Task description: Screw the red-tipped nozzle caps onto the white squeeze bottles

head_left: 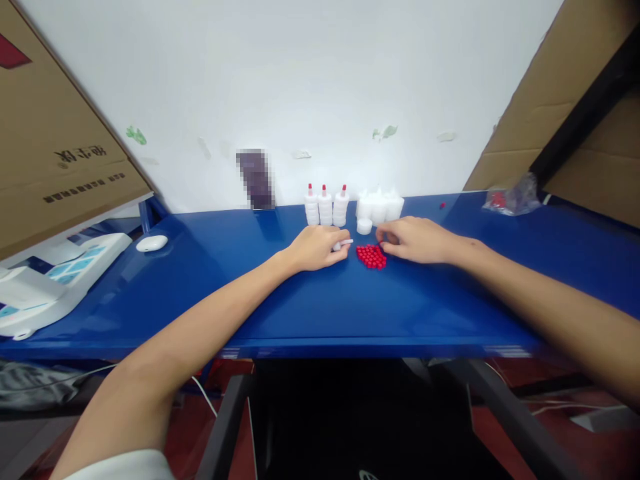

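Note:
My left hand (320,248) is closed around a white pointed nozzle (343,245), whose thin tip sticks out to the right past the fingers. Just right of that tip lies a cluster of small red caps (371,257) on the blue table. My right hand (415,239) is curled at the cluster's right edge; a red cap (382,244) shows at its thumb and fingertips. Behind the left hand stand three white squeeze bottles (325,208) with red tips. Several white bottles (379,208) with white nozzles are grouped behind the right hand, a short round white piece (364,227) in front of them.
A white earbud case (152,243) and a white device with blue pads (65,283) are on the left. At the right back lie a clear plastic bag (513,198) holding red pieces and one loose red piece (442,205). Cardboard (65,127) flanks the blue table (310,313).

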{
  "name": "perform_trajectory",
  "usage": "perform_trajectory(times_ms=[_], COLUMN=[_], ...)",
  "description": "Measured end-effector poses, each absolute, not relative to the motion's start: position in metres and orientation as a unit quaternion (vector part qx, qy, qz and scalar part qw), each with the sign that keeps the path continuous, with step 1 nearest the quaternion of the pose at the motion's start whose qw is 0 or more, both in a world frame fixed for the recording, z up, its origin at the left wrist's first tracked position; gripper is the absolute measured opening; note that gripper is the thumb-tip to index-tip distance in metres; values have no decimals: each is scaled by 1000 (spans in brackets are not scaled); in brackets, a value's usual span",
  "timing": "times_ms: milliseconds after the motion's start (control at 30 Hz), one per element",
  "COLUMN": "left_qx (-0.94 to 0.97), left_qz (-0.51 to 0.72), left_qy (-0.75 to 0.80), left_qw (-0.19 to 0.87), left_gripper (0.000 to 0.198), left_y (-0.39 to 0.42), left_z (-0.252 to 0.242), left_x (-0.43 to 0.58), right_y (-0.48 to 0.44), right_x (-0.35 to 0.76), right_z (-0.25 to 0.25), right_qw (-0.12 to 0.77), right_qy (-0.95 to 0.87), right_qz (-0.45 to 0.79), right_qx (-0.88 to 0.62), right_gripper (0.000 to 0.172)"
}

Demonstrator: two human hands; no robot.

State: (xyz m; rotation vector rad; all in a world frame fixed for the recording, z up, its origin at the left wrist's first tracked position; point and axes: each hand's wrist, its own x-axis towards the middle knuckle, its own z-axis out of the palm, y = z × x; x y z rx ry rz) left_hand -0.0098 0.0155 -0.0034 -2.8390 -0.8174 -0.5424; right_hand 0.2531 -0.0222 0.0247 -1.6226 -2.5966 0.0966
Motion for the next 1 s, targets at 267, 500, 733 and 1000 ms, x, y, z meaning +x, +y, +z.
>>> perform_trajectory(times_ms=[267, 500, 733, 1000], left_qx=[-944, -944, -945, -945], left_qz=[-178, -178, -176, -177], left_qy=[-270, -270, -270, -269], left_qw=[63, 67, 64, 59], left_gripper=[28, 27, 27, 27], left_y=[16, 16, 16, 16], left_z=[-3, -3, -3, -3], left_x=[-10, -10, -9, -9], right_y=[-25, -24, -25, -26], right_x=[255, 258, 257, 258], right_z=[30, 30, 31, 31], right_qw=[35, 28, 34, 41], right_qy=[-853, -851, -859, -864], right_qz=[78, 86, 102, 107], right_qx=[-515, -517, -501, -490], right_gripper=[15, 9, 7, 10])
